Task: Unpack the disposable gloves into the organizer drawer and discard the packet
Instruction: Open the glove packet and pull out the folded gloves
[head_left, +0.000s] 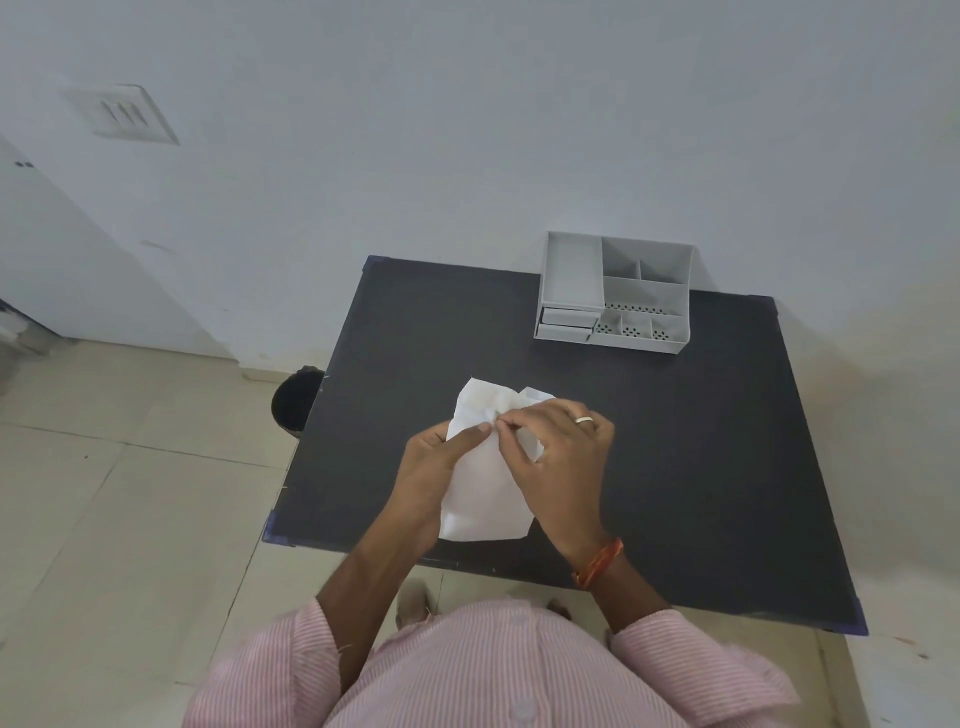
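Observation:
A white packet (483, 483) of disposable gloves is held over the near middle of the dark table (701, 467). My left hand (434, 467) grips its left side, thumb pressed on the front. My right hand (558, 452), wearing a ring, pinches the crumpled upper part of the packet next to the left thumb. The grey organizer (615, 293) stands at the table's far edge against the wall, with two small shut drawers (566, 325) at its lower left and open compartments on top.
A black bin (296, 400) stands on the tiled floor just left of the table's left edge. A white wall runs behind the table. My pink striped shirt fills the bottom of the view.

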